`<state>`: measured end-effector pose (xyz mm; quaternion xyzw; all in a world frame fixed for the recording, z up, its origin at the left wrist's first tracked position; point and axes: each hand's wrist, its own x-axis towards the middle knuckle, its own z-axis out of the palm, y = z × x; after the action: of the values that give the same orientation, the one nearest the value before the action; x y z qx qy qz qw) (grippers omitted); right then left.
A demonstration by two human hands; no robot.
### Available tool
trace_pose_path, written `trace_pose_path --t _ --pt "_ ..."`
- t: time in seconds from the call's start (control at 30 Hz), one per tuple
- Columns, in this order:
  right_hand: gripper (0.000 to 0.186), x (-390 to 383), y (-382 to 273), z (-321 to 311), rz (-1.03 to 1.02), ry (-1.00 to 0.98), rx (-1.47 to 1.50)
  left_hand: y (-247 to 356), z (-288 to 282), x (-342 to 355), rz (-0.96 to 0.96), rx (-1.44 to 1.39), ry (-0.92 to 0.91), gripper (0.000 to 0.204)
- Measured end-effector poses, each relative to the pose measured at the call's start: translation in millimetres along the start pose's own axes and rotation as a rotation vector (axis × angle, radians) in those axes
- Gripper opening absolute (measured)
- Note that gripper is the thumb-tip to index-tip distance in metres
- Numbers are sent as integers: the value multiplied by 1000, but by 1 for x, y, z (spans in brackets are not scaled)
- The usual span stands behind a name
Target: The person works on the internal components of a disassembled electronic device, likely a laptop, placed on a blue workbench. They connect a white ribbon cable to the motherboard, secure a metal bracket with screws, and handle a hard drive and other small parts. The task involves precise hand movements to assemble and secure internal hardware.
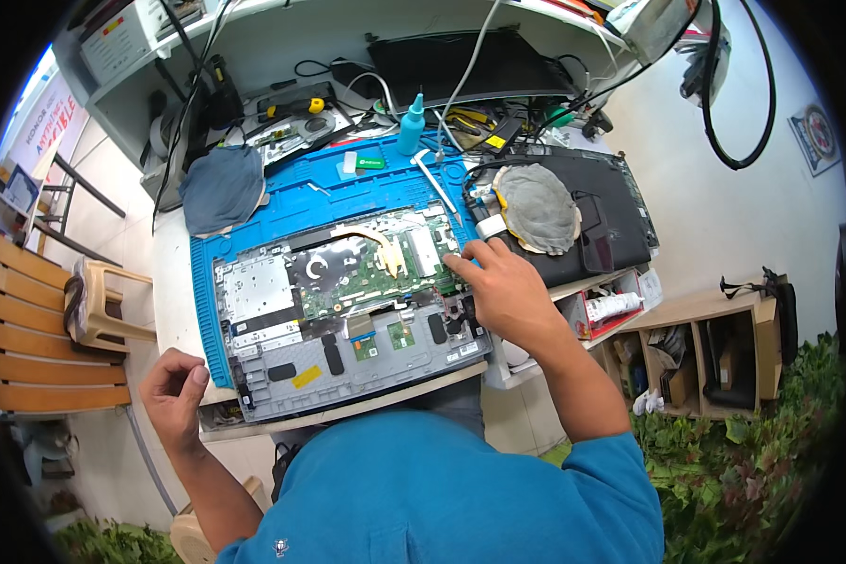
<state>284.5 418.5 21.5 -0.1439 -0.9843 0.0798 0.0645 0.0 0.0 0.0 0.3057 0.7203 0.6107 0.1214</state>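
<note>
A laptop base with its bottom cover off [348,367] lies on a blue repair mat [287,202]. Its green circuit board [357,287] is bare, and a copper heat pipe [385,252] crosses it. My right hand [512,287] reaches over the laptop's right side. Its fingers are bent and spread, the leftmost tip at the board's right edge; the contact under the fingertips is partly hidden. A white block-shaped piece [490,226] sits just beyond these fingers. Off the mat's near left corner hovers my left hand [174,387], fingers curled in with the thumb against them, nothing visible inside.
A blue dropper bottle [411,127] and a white brush-like tool [432,183] stand at the mat's back. Grey cloth pads [221,190] [538,209] lie left and right. A black laptop part [592,249] is at right. Cables [738,160] hang overhead.
</note>
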Motion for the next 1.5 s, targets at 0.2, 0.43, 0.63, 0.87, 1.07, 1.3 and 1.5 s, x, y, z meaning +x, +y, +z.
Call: trace_pose_path --t 0.2,0.43,0.63,0.87,1.07,1.3,1.5 --pt "38 -5 -34 5 -129 173 256 20 25 4 -46 -49 -73 13" --pt "35 16 -71 30 -274 205 359 61 89 29 216 262 -388 29" --pt "32 20 -78 42 -319 204 329 67 129 35 406 491 -517 46" --pt "26 13 -82 49 -353 251 264 49 148 34 443 568 -574 46" --pt "35 11 -82 50 -310 283 346 43 154 31 432 526 -529 31" --pt "56 15 -83 53 -84 285 585 52 170 50 -121 522 -515 32" --pt "56 20 -88 56 37 275 648 47 179 57 -191 538 -472 35"
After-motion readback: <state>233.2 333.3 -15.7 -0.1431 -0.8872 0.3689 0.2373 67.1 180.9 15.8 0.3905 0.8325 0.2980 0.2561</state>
